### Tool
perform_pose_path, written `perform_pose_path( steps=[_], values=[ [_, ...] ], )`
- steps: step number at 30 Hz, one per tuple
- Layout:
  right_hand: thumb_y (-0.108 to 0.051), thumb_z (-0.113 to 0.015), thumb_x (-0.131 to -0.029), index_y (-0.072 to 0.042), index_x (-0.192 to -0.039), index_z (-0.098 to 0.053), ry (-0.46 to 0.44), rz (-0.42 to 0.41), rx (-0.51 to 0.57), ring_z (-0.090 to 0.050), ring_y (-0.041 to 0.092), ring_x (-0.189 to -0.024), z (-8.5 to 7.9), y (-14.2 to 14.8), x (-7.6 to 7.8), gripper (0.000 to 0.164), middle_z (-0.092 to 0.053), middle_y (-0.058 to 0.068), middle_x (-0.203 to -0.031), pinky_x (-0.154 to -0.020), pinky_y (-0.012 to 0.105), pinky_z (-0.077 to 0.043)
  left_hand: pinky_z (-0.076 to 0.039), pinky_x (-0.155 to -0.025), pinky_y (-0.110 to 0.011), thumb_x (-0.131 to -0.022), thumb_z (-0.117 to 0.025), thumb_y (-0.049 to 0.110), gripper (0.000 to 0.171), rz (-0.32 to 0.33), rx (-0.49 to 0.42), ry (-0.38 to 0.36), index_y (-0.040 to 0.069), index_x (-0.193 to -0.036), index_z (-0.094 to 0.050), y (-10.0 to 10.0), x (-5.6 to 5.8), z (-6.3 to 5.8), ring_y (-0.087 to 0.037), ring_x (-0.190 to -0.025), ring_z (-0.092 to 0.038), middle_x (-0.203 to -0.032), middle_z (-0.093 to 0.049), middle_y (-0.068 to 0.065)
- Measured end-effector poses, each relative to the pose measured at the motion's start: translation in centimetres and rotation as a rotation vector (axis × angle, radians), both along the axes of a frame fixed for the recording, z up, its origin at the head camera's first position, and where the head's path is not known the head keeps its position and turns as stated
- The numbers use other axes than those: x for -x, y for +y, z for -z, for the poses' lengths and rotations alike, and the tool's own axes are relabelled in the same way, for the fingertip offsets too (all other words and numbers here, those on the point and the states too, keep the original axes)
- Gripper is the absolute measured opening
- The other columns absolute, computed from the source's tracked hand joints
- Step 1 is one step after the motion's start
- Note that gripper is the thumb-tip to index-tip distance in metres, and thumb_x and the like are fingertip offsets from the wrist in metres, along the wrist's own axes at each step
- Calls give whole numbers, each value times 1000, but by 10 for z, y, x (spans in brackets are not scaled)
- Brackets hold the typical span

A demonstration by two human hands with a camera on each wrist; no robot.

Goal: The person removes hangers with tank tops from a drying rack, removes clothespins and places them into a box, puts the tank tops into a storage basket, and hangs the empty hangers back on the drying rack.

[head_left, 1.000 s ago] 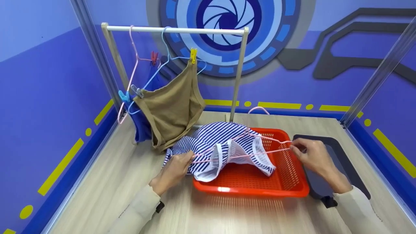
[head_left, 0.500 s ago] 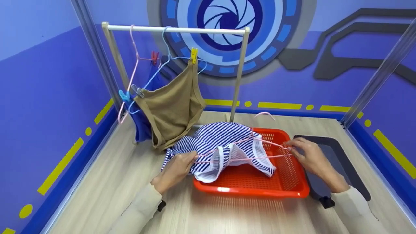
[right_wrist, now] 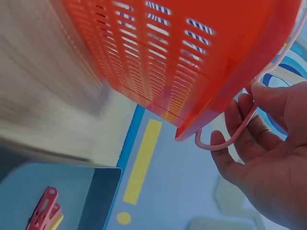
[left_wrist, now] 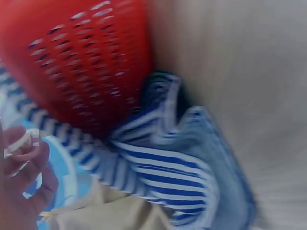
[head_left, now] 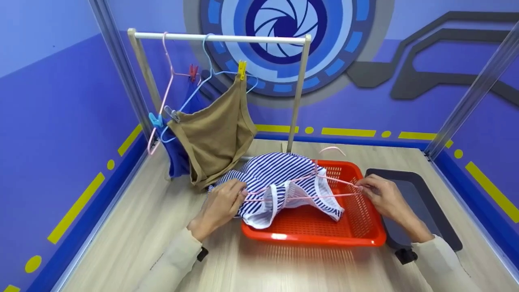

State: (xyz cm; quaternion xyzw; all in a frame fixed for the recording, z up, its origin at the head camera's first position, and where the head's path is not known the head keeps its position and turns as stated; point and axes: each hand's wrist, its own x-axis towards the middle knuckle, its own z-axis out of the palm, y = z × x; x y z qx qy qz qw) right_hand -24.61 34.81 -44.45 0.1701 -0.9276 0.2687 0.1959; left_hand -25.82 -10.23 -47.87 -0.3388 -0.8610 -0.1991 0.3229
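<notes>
A thin pink clothes hanger [head_left: 337,179] stretches across the red basket [head_left: 312,240], its hook tilted toward the back. One end of it is gripped by my left hand [head_left: 220,205], at the basket's left side. Fingers and thumb of my right hand [head_left: 385,198] pinch the opposite end near the right rim; the right wrist view shows the hanger's rounded corner [right_wrist: 211,147] against these fingers. Beneath the hanger, a navy-and-white striped garment with white trim [head_left: 275,168] drapes over the basket's left side and partly inside. Its far left part is hidden behind my left hand.
Behind stands a drying rack [head_left: 259,38] with brown shorts [head_left: 215,129] pegged to a blue hanger and a blue garment [head_left: 175,156] on a pink one. A dark tray [head_left: 444,219] lies right of the basket, holding a pink clothespin [right_wrist: 44,211].
The hanger has tipped slightly, its hook shifting right and lower. My right hand has come a little inward and down; my left hand has turned slightly on the hanger's end. The striped garment stays put.
</notes>
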Motion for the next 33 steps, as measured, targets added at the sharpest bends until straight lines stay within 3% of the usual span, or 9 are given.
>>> perform_pose_path(
  steps=[6,8,13,16,18,21,24,27,33],
  values=[
    [-4,-74,-85,-13,-95,-76,14,24,-7,-60,10,-77,0,0,-1,14,-68,-2,-86,-74,4,-46,-53,-92,-35,-96,-60,24,23,1,-4,-1,10,-113,-68,17,-10,-27,-18,-101,-66,-107,-69,-2],
    [-3,-74,-85,-13,-95,-76,16,31,-15,-62,12,-78,0,-1,-2,14,-69,-1,-86,-75,12,-52,-52,-96,-34,-98,-58,28,27,14,34,-31,10,-116,-68,24,-15,-36,-17,-105,-66,-111,-70,-2],
    [-3,-71,-88,-11,-101,-76,-44,46,-31,-64,18,-81,-1,-1,-3,16,-71,3,-90,-77,38,-60,-49,-103,-36,-100,-54,34,38,16,176,-212,10,-128,-63,46,-23,-58,-20,-117,-62,-125,-67,-4],
    [-5,-68,-90,-11,-107,-76,-103,62,-36,-62,19,-80,-2,-1,-3,19,-71,5,-93,-74,27,-58,-53,-97,-37,-101,-53,36,39,-2,279,-282,10,-128,-62,59,-24,-70,-22,-112,-65,-123,-68,-6],
    [-5,-67,-92,-11,-109,-75,-125,69,-39,-61,18,-80,-2,-1,-4,21,-71,5,-94,-73,17,-54,-57,-88,-38,-101,-53,36,36,-12,329,-282,10,-123,-64,66,-23,-75,-22,-103,-68,-115,-70,-6],
    [-5,-67,-91,-11,-109,-76,-129,56,-35,-62,18,-81,-1,-2,-4,21,-71,6,-95,-73,13,-51,-59,-74,-36,-100,-57,31,25,-13,347,-245,10,-109,-67,72,-21,-77,-21,-88,-71,-99,-72,-4],
    [-4,-68,-90,-11,-108,-76,-119,46,-31,-62,18,-79,-1,-1,-4,20,-72,6,-94,-71,12,-51,-58,-65,-34,-100,-57,23,19,-3,313,-208,10,-96,-69,74,-19,-77,-19,-78,-70,-85,-71,-3],
    [-4,-68,-90,-10,-106,-76,-116,49,-21,-62,19,-77,-1,0,-4,19,-72,7,-92,-68,10,-49,-56,-58,-30,-101,-53,16,22,27,264,-188,9,-86,-69,73,-18,-78,-17,-68,-68,-73,-67,-2],
    [-3,-68,-89,-7,-103,-76,-99,65,-13,-64,19,-78,-2,2,-5,16,-73,9,-93,-68,10,-48,-52,-53,-27,-101,-49,10,28,55,193,-189,7,-80,-66,63,-17,-81,-16,-62,-64,-66,-62,-2]
  ],
)
